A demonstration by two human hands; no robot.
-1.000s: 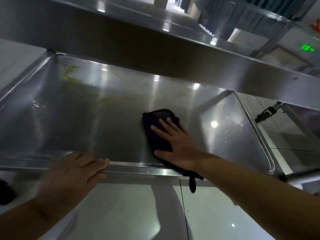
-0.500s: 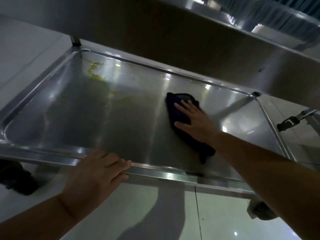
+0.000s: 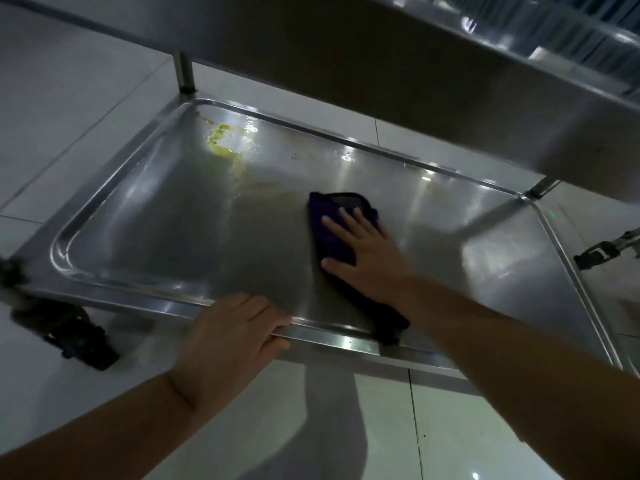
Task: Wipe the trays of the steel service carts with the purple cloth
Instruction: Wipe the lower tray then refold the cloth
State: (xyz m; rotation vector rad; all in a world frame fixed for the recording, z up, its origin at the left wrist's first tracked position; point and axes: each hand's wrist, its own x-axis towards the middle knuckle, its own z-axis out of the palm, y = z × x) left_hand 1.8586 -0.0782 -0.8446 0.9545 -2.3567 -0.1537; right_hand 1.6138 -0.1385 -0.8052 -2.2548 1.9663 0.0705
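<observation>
The steel cart's lower tray, a shiny rectangle with rounded corners and a raised rim, now shows its whole far-left corner and post, hidden 1 second ago. The upper tray overhangs it. The purple cloth, soft and folded long, has slid from the near rim toward the tray's middle; its long axis runs from the near rim toward the yellow smear. The right hand presses it flat, fingers straight. The left hand still grips the near rim, fingers curled.

Two bare forearms, no sleeves, bare left grip, bare right grip
</observation>
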